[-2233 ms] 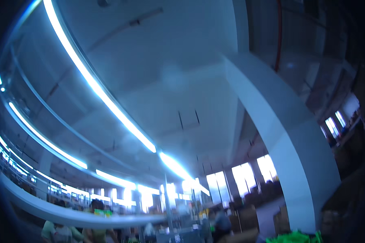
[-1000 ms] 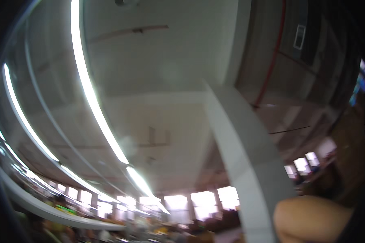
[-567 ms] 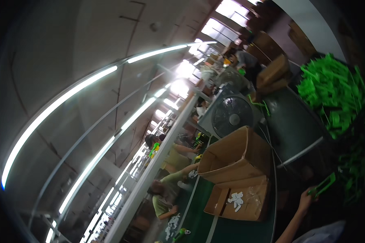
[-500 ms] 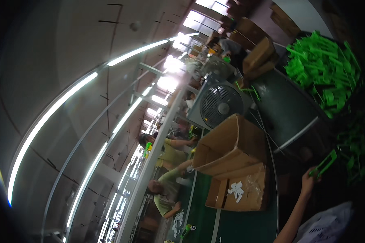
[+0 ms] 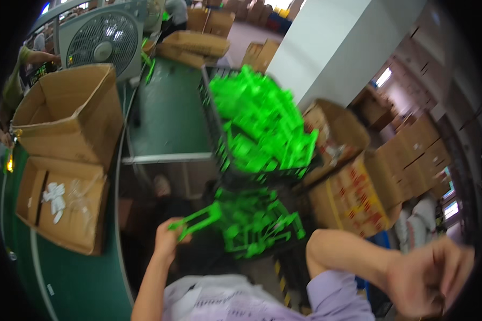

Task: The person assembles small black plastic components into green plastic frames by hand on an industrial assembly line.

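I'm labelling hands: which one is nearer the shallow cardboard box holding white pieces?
Left. The left hand is right of the shallow cardboard box; the right hand is much farther right.

Grey square-framed fan (image 5: pixel 103 45) stands beyond deep, open, brown cardboard carton (image 5: pixel 64 140); broad, flat-sided white pillar (image 5: pixel 329 53) right of both.

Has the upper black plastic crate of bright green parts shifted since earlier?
No: the upper black crate still sits before the pale square pillar, beside the green worktop.
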The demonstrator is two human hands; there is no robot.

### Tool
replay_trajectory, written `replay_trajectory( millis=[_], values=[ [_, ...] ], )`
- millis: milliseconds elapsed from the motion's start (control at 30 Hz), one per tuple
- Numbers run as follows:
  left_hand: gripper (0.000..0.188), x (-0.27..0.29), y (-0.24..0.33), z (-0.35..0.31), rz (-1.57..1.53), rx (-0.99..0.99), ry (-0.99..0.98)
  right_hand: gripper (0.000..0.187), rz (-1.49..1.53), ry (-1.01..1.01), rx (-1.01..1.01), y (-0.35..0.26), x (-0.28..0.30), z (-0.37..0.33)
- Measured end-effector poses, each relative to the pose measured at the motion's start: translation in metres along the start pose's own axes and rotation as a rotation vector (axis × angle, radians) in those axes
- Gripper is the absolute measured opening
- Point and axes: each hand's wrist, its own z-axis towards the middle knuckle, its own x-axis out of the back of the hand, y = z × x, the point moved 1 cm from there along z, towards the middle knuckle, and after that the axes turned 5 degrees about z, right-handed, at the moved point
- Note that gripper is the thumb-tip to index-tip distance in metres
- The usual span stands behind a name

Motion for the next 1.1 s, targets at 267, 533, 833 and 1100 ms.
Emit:
replay_trajectory(
  millis=[267, 533, 833, 1100],
  values=[
    [0.021, -0.048, 0.027, -0.038, -0.14, -0.087, -0.008, 0.037, -0.251, 0.087, -1.558, 0.062, 0.045, -0.182],
    [0.029, 0.001, 0.012, -0.039, -0.28, -0.009, -0.088, 0.029, -0.214, 0.524, -1.731, 0.094, 0.02, -0.31],
    [0.03, 0.012, 0.01, -0.041, -0.322, 0.011, -0.056, 0.026, -0.521, 0.531, -1.641, 0.108, 0.003, -0.338],
    [0.028, 0.011, 0.015, -0.04, -0.428, 0.019, -0.061, 0.026, -0.814, 0.367, -1.254, 0.106, -0.006, -0.346]
  ],
)
